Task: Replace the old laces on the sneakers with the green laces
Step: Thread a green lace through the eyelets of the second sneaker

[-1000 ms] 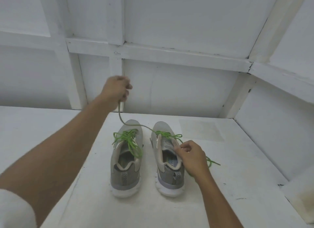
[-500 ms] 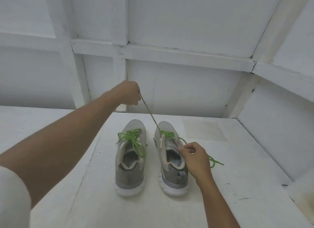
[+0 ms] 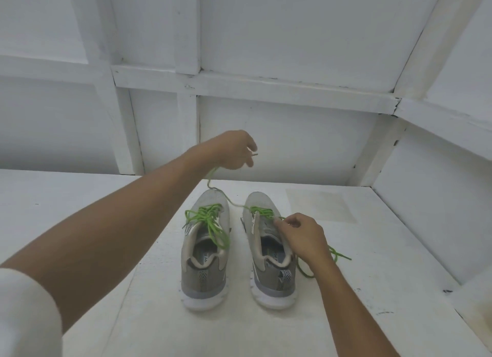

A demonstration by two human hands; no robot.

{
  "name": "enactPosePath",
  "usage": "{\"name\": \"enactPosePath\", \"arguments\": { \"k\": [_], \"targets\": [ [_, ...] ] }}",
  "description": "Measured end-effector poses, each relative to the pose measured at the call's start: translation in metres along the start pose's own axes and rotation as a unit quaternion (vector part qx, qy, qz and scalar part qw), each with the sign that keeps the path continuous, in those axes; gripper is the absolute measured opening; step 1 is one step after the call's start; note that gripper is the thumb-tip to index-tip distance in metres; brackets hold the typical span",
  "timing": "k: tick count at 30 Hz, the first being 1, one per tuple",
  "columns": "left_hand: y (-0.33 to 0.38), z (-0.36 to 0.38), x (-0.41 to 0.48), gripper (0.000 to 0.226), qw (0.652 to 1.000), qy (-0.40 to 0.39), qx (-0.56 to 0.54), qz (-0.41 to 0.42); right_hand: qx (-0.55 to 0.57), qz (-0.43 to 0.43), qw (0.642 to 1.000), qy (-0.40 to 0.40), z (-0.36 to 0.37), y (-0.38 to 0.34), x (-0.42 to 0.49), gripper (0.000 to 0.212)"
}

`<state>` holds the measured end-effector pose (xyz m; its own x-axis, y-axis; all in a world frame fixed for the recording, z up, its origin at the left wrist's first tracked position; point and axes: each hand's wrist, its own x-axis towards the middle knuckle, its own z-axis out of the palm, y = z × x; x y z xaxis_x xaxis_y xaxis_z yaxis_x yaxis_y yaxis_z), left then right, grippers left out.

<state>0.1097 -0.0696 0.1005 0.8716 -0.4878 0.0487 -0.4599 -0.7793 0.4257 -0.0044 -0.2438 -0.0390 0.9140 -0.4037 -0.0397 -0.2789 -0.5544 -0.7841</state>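
Two grey sneakers stand side by side on the white table, toes away from me. The left sneaker (image 3: 205, 252) carries a green lace (image 3: 210, 220) laced and lying loose over its tongue. The right sneaker (image 3: 269, 263) has a green lace (image 3: 262, 212) through its front eyelets. My left hand (image 3: 234, 150) is raised beyond the toes and holds one end of that lace, which sags in a curve down to the shoe. My right hand (image 3: 300, 236) pinches the lace at the right eyelets; the other end (image 3: 338, 255) trails on the table to the right.
The white table (image 3: 372, 250) is boxed in by white panelled walls (image 3: 279, 143) at the back and on the right. A lower white surface (image 3: 53, 196) lies to the left of the table.
The lace held by my left hand was pulled taut half a second ago and now hangs slack. My left hand shifted right. My right hand moved slightly forward on the right sneaker.
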Motion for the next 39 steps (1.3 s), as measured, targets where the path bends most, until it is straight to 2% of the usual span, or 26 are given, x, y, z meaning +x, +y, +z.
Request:
{"name": "enactPosePath", "arguments": {
  "k": [3, 6, 8, 12, 15, 25, 39],
  "targets": [
    [0.016, 0.017, -0.005, 0.039, 0.999, -0.019, -0.027, 0.029, -0.035, -0.006, 0.999, -0.018, 0.0, -0.001, 0.011, 0.025],
    [0.019, 0.045, -0.005, 0.027, 0.997, -0.056, -0.046, 0.027, -0.019, -0.003, 1.0, -0.001, 0.0, 0.006, 0.017, 0.037],
    [0.017, 0.06, -0.003, 0.021, 0.996, -0.062, -0.065, 0.013, 0.025, 0.024, 0.999, 0.002, 0.0, 0.011, 0.018, 0.038],
    [0.014, 0.077, -0.002, 0.02, 0.995, -0.063, -0.08, 0.01, 0.153, 0.119, 0.981, -0.005, 0.0, 0.012, 0.021, 0.024],
    [0.015, 0.091, -0.001, 0.022, 0.995, -0.06, -0.083, 0.006, 0.192, 0.147, 0.97, -0.019, 0.001, 0.016, 0.025, 0.022],
    [0.01, 0.126, 0.004, 0.02, 0.995, -0.057, -0.076, -0.016, 0.24, 0.176, 0.954, -0.036, 0.004, 0.025, 0.03, 0.023],
    [0.015, 0.138, 0.005, 0.021, 0.998, -0.034, -0.059, -0.009, 0.249, 0.176, 0.952, -0.029, 0.006, 0.029, 0.033, 0.023]
  ]
}}
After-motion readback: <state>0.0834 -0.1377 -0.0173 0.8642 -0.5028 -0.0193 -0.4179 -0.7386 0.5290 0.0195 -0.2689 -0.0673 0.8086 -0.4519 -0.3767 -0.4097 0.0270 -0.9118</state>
